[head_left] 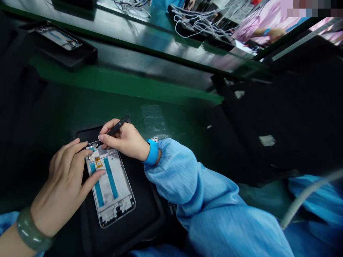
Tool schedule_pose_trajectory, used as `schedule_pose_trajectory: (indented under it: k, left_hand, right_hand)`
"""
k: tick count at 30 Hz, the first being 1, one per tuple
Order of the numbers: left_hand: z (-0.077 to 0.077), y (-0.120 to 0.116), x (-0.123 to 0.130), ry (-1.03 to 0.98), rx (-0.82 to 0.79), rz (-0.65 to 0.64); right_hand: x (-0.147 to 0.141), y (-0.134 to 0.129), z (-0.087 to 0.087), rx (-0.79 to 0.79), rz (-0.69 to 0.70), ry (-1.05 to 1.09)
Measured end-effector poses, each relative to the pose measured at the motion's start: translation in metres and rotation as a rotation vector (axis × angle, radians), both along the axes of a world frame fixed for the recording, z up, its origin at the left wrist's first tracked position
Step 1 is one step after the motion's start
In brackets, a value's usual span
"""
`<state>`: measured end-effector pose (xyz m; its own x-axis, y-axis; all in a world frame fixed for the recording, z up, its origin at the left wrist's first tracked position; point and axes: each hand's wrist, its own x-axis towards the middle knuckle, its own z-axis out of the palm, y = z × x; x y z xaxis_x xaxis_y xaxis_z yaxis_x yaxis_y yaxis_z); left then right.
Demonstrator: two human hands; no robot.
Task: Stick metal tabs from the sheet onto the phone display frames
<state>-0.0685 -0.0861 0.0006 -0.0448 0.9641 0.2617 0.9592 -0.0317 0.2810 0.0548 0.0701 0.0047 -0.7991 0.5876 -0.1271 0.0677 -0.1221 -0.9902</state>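
Note:
A silver phone frame [120, 182] with two teal strips and an orange flex piece lies tilted on a black padded tray [142, 221]. My left hand [66, 171], with a green bangle at its wrist, rests over the frame's left edge, fingers apart and fingertips touching its upper part. In my right hand [125, 139], wearing a blue wristband, is a dark pen-like tool [118, 125]. The tool's lower end points at the top of the frame, and its tip is partly hidden by my fingers.
A second phone frame [57, 36] lies in a black tray [85, 57] at the upper left. Clear film [154, 119] lies beyond my right hand. White cables [198, 21] and a person's pink sleeve [259, 21] are across the bench; dark trays [241, 135] stand right.

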Motion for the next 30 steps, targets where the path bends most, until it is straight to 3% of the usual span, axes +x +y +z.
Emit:
schedule_pose_trajectory:
  k: [7,20,22,26,30]
  left_hand:
    - [-0.002,0.000,-0.002,0.009,-0.001,-0.008]
    - [0.004,0.000,-0.002,0.173,-0.046,-0.053]
    - [0.004,0.000,-0.001,0.167,-0.046,-0.047]
    - [0.004,0.000,0.003,0.161,-0.037,-0.023]
    - [0.003,0.000,0.006,0.175,-0.036,-0.003]
  right_hand:
    - [0.000,0.000,0.000,0.048,0.005,0.000]
    - [0.003,-0.001,0.010,0.476,0.045,-0.104]
    - [0.003,0.000,0.011,0.471,0.008,-0.087]
    - [0.001,0.003,0.008,0.302,-0.102,0.067]
    - [-0.004,0.004,0.003,0.257,-0.091,0.104]
